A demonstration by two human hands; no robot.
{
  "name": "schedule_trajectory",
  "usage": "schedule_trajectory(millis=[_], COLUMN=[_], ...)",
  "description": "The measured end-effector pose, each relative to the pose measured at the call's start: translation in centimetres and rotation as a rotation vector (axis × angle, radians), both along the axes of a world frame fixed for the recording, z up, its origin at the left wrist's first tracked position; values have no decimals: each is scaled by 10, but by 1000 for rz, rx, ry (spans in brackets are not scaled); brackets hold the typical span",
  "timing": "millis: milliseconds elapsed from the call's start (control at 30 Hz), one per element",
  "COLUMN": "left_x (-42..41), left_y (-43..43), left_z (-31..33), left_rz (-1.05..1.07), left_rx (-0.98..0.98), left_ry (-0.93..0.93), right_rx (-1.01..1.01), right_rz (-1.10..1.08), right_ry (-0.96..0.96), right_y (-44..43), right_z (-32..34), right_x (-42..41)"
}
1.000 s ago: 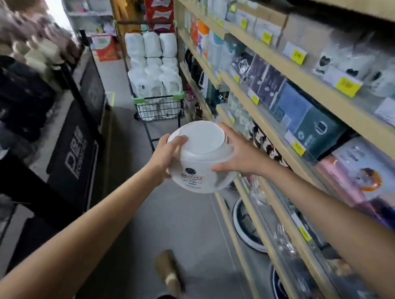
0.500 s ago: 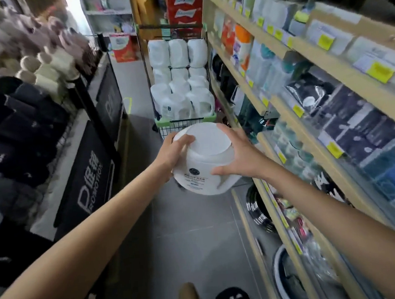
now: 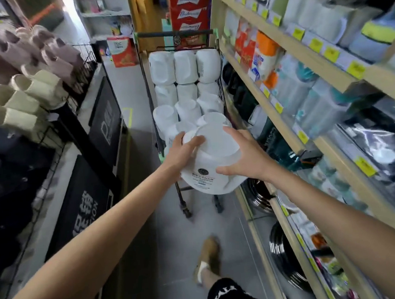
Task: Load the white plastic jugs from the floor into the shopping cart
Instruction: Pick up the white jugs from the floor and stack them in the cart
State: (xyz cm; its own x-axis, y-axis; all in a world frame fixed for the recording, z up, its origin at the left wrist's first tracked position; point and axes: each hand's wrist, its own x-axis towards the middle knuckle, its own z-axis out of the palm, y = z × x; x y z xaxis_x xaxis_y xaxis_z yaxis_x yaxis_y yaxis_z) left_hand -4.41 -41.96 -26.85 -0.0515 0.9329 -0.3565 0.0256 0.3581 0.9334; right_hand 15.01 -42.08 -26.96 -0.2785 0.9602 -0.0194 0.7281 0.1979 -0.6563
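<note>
White jug (image 3: 215,148) gripped between left hand (image 3: 180,153) and right hand (image 3: 245,160); stacked jugs (image 3: 185,68) fill cart (image 3: 173,33) ahead; shelf (image 3: 311,58) close right.

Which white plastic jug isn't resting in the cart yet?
The labelled white plastic jug held between the left hand and right hand at the near end of the black wire shopping cart; the other jugs lie stacked inside.

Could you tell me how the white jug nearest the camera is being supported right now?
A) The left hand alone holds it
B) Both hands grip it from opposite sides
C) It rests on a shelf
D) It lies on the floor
B: the left hand and right hand grip the jug from either side, holding it up at the near end of the cart.
</note>
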Motion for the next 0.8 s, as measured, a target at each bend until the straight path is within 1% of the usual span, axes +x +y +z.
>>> schedule_trajectory(millis=[100, 200, 333, 467, 600, 800], left_x=[-4, -6, -10, -18, -27, -38], left_y=[76, 144, 220, 286, 351, 445], left_z=[4, 8, 4, 2, -4, -15], left_rz=[-33, -65, -35, -28, -88, -238], left_rx=[-5, -24, -18, -37, -61, -130], left_ry=[60, 81, 70, 57, 58, 27], right_rx=[22, 21, 50, 84, 146, 114], right_rz=[-38, -52, -44, -86, -149, -263], right_ry=[48, 57, 10, -34, -85, -117], right_y=[71, 139, 215, 277, 335, 415], right_z=[-6, -8, -8, -11, -20, -33], right_x=[-4, -7, -12, -22, -31, -47])
